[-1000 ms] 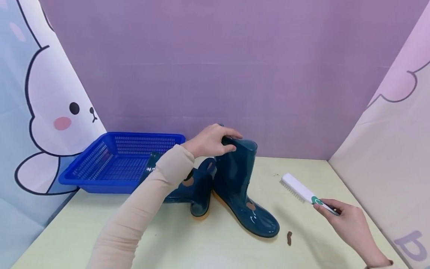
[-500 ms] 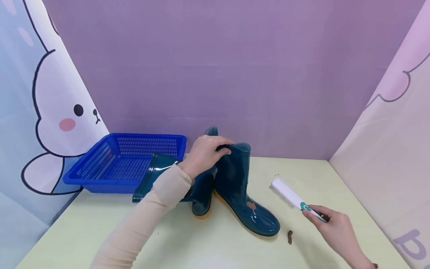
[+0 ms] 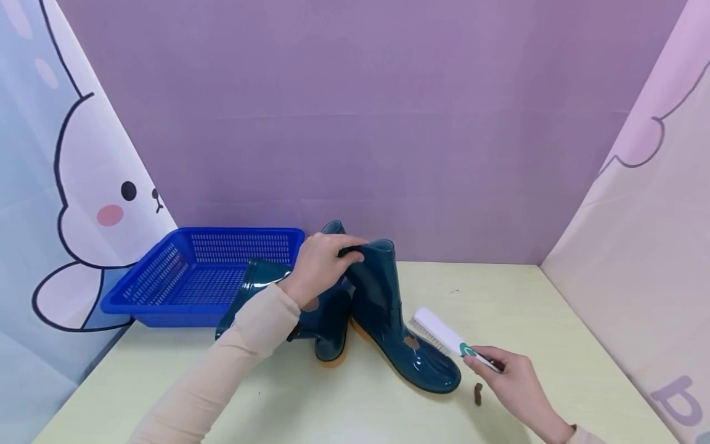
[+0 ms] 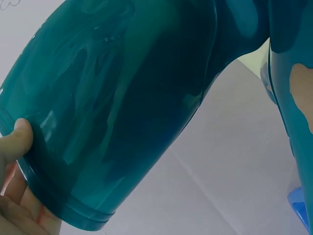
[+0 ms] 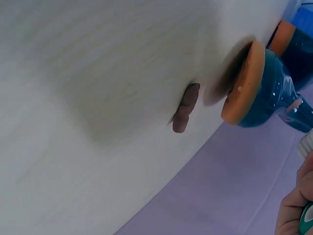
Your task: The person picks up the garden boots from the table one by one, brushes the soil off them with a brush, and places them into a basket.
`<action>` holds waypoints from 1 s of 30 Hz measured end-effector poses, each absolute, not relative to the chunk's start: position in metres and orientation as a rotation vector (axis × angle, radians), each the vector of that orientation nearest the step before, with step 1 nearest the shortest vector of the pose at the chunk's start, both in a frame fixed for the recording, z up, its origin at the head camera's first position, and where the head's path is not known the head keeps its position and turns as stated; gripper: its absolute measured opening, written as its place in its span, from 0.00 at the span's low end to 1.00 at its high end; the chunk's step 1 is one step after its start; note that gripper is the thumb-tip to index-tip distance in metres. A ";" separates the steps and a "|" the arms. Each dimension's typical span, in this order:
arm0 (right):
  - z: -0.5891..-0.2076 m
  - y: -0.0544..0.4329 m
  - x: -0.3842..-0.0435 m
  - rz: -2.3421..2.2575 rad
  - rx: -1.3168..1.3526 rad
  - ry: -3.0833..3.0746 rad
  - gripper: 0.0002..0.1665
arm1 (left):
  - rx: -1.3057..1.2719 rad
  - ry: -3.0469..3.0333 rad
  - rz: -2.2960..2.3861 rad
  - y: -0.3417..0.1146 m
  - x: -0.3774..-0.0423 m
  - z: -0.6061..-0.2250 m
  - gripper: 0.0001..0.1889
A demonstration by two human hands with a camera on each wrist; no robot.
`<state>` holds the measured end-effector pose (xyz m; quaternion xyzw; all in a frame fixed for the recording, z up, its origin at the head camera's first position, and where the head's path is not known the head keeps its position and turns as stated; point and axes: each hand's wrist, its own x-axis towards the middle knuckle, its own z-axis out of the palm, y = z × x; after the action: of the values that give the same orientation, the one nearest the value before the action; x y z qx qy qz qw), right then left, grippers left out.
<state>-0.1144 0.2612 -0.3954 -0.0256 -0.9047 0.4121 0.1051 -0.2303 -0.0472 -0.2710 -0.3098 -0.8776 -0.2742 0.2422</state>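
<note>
My left hand point(image 3: 324, 262) grips the top rim of a dark teal rubber boot point(image 3: 379, 302), thumb on one face and fingers on the other in the left wrist view. The boot stands tilted on the table, with a brown patch point(image 3: 411, 343) on its instep. In my right hand point(image 3: 513, 376) is the handle of a white brush point(image 3: 438, 330) with a green mark. Its bristles face down, right beside the instep; whether they touch it I cannot tell. A second boot point(image 3: 333, 317) lies partly behind my left forearm, with a brown patch point(image 3: 312, 304) of its own.
A blue plastic basket point(image 3: 166, 314) stands at the back left, with the second boot's shaft in front of it. A small brown lump point(image 3: 478, 394) lies on the table point(image 3: 310, 413) near the held boot's toe. A purple backdrop point(image 3: 388, 123) rises behind.
The brush in my right hand has moved left, from over the table to the boot's instep. My left hand has shifted left and slightly down, tilting the boot's shaft leftward.
</note>
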 end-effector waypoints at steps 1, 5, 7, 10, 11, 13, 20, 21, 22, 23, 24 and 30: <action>-0.396 0.259 -0.116 1.231 -0.069 -2.676 0.16 | -0.834 -2.405 -0.745 -0.048 -0.230 -0.271 0.13; -0.398 0.252 -0.119 1.257 -0.066 -2.745 0.17 | -0.808 -2.411 -0.739 -0.050 -0.227 -0.274 0.13; -0.398 0.252 -0.119 1.197 -0.061 -2.779 0.17 | -0.815 -2.406 -0.746 -0.051 -0.226 -0.275 0.13; -0.400 0.253 -0.119 1.094 -0.015 -2.795 0.16 | -0.819 -2.399 -0.753 -0.053 -0.225 -0.276 0.12; -0.400 0.254 -0.119 1.045 0.010 -2.791 0.15 | -0.817 -2.400 -0.757 -0.054 -0.225 -0.276 0.12; -0.401 0.255 -0.119 0.972 0.065 -2.772 0.14 | -0.808 -2.409 -0.758 -0.056 -0.225 -0.276 0.12; -0.402 0.257 -0.117 0.761 0.261 -2.633 0.10 | -0.790 -2.434 -0.768 -0.059 -0.225 -0.277 0.13; -0.402 0.257 -0.117 0.730 0.273 -2.620 0.10 | -0.792 -2.434 -0.772 -0.060 -0.225 -0.277 0.13; -0.401 0.258 -0.116 0.700 0.280 -2.611 0.10 | -0.791 -2.435 -0.774 -0.060 -0.225 -0.277 0.13; -0.401 0.258 -0.115 0.676 0.283 -2.606 0.10 | -0.790 -2.438 -0.776 -0.060 -0.225 -0.277 0.13; -0.401 0.259 -0.115 0.648 0.286 -2.597 0.09 | -0.788 -2.441 -0.778 -0.061 -0.225 -0.277 0.13; -0.399 0.262 -0.110 0.600 0.267 -2.624 0.08 | -0.757 -2.460 -0.794 -0.064 -0.225 -0.280 0.13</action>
<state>-0.1102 0.2624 -0.3990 0.0965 -0.9470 0.2164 0.2168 -0.2248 -0.0637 -0.2798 -0.2740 -0.8905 -0.2874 0.2222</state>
